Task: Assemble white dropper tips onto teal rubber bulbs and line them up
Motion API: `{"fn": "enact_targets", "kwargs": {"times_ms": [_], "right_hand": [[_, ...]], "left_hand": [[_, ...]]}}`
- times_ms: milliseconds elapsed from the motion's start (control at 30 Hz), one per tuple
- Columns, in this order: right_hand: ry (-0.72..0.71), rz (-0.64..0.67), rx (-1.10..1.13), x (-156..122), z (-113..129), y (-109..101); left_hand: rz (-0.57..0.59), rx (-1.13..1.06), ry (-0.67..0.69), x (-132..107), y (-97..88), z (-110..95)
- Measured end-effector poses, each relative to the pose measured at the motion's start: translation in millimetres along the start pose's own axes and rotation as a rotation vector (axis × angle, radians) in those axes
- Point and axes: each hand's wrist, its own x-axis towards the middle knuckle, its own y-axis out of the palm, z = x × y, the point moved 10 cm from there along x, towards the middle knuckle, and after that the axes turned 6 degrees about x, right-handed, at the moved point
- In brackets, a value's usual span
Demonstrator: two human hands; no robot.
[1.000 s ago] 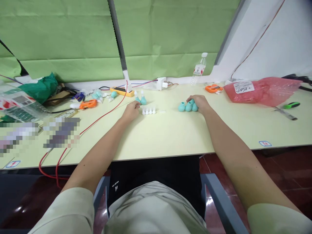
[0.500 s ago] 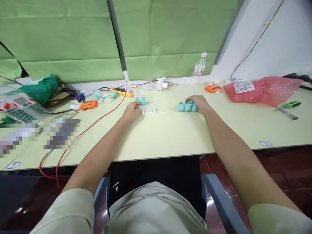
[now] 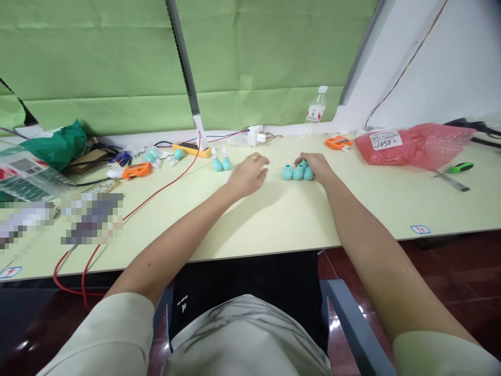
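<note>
My left hand (image 3: 249, 175) is over the middle of the table with its fingers spread and nothing visible in them. It hides the small white pieces on the tabletop beneath. Left of it stand two teal rubber bulbs (image 3: 222, 164) with white nozzle tips. My right hand (image 3: 317, 166) curls around the right side of a cluster of open-necked teal rubber bulbs (image 3: 292, 173). Its fingers close on the rearmost bulb, partly hidden behind the others.
A yellow power strip (image 3: 192, 150), a white plug (image 3: 255, 136) and a water bottle (image 3: 315, 110) line the back. Orange tools (image 3: 136, 171) lie on both sides. A pink bag (image 3: 403, 146) and a green-handled tool (image 3: 461, 167) are at right. A red cable (image 3: 160, 189) crosses the left.
My left hand has left the two nozzle-tipped bulbs and moved right, across the white pieces, with its fingers opened. My right hand stays at the teal bulbs. The view shifts slightly.
</note>
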Motion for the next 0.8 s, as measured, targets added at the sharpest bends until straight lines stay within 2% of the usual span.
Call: {"fn": "enact_targets", "kwargs": {"times_ms": [67, 100, 167, 233, 300, 400, 567, 800], "right_hand": [[0.016, -0.029, 0.070, -2, 1, -2], [0.020, -0.034, 0.102, -2, 1, -2], [0.014, -0.036, 0.143, -3, 4, 0], [0.003, -0.068, 0.157, -2, 5, -2], [-0.001, -0.109, 0.151, 0, 4, -5], [0.001, -0.133, 0.108, 4, 0, -6], [-0.002, -0.134, 0.049, 4, 2, -3], [-0.016, -0.085, 0.028, -7, 14, 15]], "left_hand": [[0.166, 0.014, 0.014, 28, 34.7, -36], [0.217, 0.021, -0.019, 42, 50.2, -45], [0.288, 0.006, -0.103, 64, 77.9, -51], [0.380, -0.054, -0.156, 77, 104.2, -49], [0.389, -0.086, -0.130, 86, 117.2, -46], [0.366, -0.158, -0.087, 93, 124.0, -39], [0.332, -0.211, -0.010, 96, 119.0, -39], [0.353, -0.213, -0.057, 83, 103.4, -31]]}}
